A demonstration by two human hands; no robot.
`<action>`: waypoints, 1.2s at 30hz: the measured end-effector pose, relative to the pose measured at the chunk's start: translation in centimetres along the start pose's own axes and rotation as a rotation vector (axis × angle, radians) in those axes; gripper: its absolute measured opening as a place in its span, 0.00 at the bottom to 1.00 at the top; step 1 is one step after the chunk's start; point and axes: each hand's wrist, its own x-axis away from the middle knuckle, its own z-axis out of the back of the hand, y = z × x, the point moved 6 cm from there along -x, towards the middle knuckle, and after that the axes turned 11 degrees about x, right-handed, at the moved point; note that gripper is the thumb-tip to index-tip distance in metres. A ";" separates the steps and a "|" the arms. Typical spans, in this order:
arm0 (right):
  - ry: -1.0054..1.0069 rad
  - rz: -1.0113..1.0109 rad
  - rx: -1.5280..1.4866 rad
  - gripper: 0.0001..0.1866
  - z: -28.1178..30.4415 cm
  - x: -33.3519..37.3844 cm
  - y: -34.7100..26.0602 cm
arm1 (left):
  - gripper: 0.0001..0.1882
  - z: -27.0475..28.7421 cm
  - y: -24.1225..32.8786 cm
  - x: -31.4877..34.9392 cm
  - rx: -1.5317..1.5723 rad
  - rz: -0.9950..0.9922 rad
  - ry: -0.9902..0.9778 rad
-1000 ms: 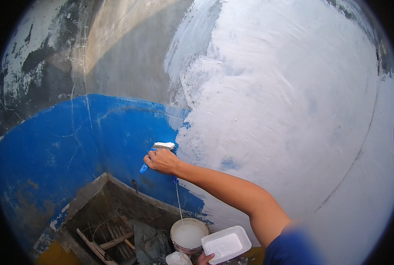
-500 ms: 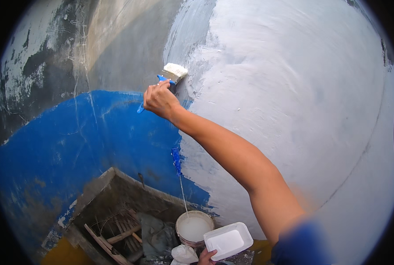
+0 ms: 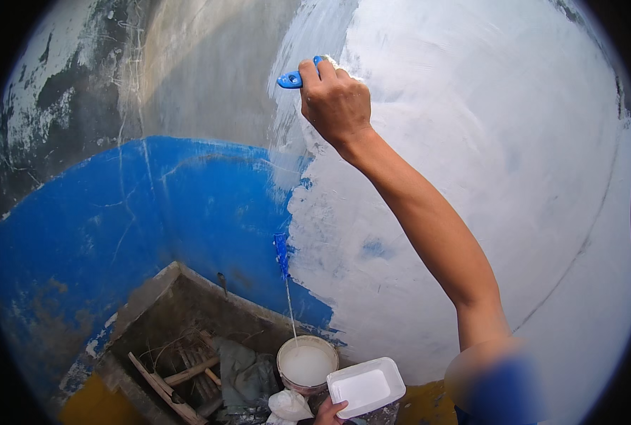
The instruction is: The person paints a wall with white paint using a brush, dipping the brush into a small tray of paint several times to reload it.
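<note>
My right hand [image 3: 338, 106] grips a paintbrush [image 3: 289, 81] by its blue handle, high against the wall [image 3: 464, 170]. Its bristles are mostly hidden behind my fingers, with a bit of white showing past the knuckles. The brush is at the border between thick white coating and a thinly smeared strip over bare grey. Low in the picture, my left hand [image 3: 327, 411] holds a white plastic tub [image 3: 337, 380] by its edge, with white paint inside. That hand is partly cut off by the lower edge.
Beside the tub stands a bucket [image 3: 281, 363] of white liquid, a thin rod with a blue handle [image 3: 281, 255] leaning out of it. A white bag [image 3: 289, 404] lies close by. Left is a concrete trough [image 3: 145, 301] with wood pieces [image 3: 161, 388] and a dark cloth [image 3: 243, 379].
My right hand has swept the brush up and to the right along the wall. Thin white smears now reach down over the top of the blue band. The left hand stays with the tub.
</note>
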 end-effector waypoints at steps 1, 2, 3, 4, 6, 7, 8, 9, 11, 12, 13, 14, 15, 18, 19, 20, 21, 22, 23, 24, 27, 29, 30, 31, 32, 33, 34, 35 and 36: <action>0.013 0.032 0.017 0.02 0.2 0.5 -0.4 | 0.25 0.3 0.0 0.1 -0.001 0.003 0.014; 0.030 0.067 0.033 0.02 0.3 1.2 -1.4 | 0.25 0.5 -0.1 0.0 0.000 0.002 0.024; -0.050 0.139 -0.020 0.05 -1.2 3.7 -3.7 | 0.25 0.7 -0.2 -0.1 0.000 0.002 0.034; -0.059 0.304 0.184 0.08 -2.1 7.0 -6.7 | 0.25 0.8 -0.3 -0.3 -0.007 -0.022 0.023; -0.235 0.568 0.244 0.12 -2.7 13.7 -10.8 | 0.25 0.6 -0.6 -1.2 -0.032 -0.040 -0.029; -0.262 0.624 0.178 0.11 -2.4 16.0 -12.7 | 0.25 0.8 -0.3 -1.5 -0.027 -0.047 -0.018; -0.331 0.633 0.086 0.10 -1.9 17.8 -14.9 | 0.25 1.0 -0.3 -1.7 -0.012 -0.056 -0.004; -0.403 0.642 -0.020 0.09 -1.6 19.0 -17.0 | 0.25 1.4 -0.6 -1.5 0.011 -0.067 0.022; -0.557 0.375 -0.445 0.08 -1.0 18.7 -16.3 | 0.25 -0.5 -0.2 -1.2 -0.029 -0.060 0.022; -0.612 0.224 -0.676 0.07 0.1 17.7 -16.4 | 0.25 -1.3 0.5 -0.6 -0.048 -0.078 0.037; -0.681 0.095 -0.705 0.07 0.5 16.8 -15.7 | 0.25 -2.0 0.9 -0.3 -0.066 -0.113 -0.009; -0.701 -0.096 -0.832 0.08 1.7 15.8 -14.4 | 0.27 -1.9 1.3 -0.3 -0.062 -0.095 -0.028; -0.726 -0.292 -0.933 0.08 3.4 15.0 -11.8 | 0.30 -1.8 1.4 -0.7 -0.056 -0.061 -0.057; -0.852 -0.800 -1.121 0.09 10.0 16.4 -5.0 | 0.32 -3.6 1.9 -0.2 -0.097 -0.052 -0.106; -0.766 -0.972 -1.168 0.09 12.9 17.7 -2.9 | 0.32 -3.9 2.1 -0.3 -0.096 -0.051 -0.116; -0.670 -1.149 -1.209 0.09 16.2 19.6 -1.3 | 0.32 -4.1 2.2 -0.2 -0.097 -0.053 -0.119; -0.698 -1.270 -1.146 0.08 19.3 21.4 -0.2 | 0.32 -4.5 2.5 0.3 -0.102 -0.059 -0.118; -0.726 -1.380 -1.096 0.08 22.0 23.3 0.3 | 0.32 -4.6 3.0 0.8 -0.105 -0.084 -0.115; -0.762 -1.306 -0.969 0.07 24.6 24.9 0.8 | 0.33 -4.6 3.1 1.0 -0.104 -0.074 -0.108; -0.793 -1.229 -0.862 0.07 26.5 26.4 0.9 | 0.33 -4.6 3.1 1.3 -0.084 -0.090 -0.116; -0.923 -0.982 -0.553 0.04 29.8 29.0 1.0 | 0.34 -4.5 2.9 1.4 -0.031 -0.085 -0.133; -0.969 -0.998 -0.495 0.04 30.6 30.7 0.9 | 0.34 -4.8 2.4 0.9 -0.007 -0.063 -0.150; -0.993 -1.004 -0.468 0.04 30.8 31.5 0.6 | 0.34 -4.9 2.2 0.8 0.006 -0.055 -0.158; -0.943 -0.976 -0.465 0.05 30.8 31.8 0.3 | 0.34 -5.1 1.8 0.6 -0.005 -0.040 -0.159; -0.978 -0.943 -0.451 0.05 30.8 32.0 -0.1 | 0.34 -5.3 1.5 0.4 -0.016 -0.027 -0.160; -1.013 -0.910 -0.441 0.05 30.8 32.0 -0.7 | 0.35 -5.4 1.2 0.4 -0.027 -0.017 -0.160; -1.049 -0.871 -0.431 0.05 30.6 32.0 -1.2 | 0.34 -5.5 0.8 0.2 -0.041 -0.005 -0.169; -1.075 -0.909 -0.457 0.05 30.5 33.5 -2.0 | 0.34 -5.4 0.4 0.1 -0.056 0.005 -0.178; -1.114 -0.933 -0.470 0.05 30.6 34.1 -2.5 | 0.33 -5.5 0.1 0.1 -0.071 0.013 -0.186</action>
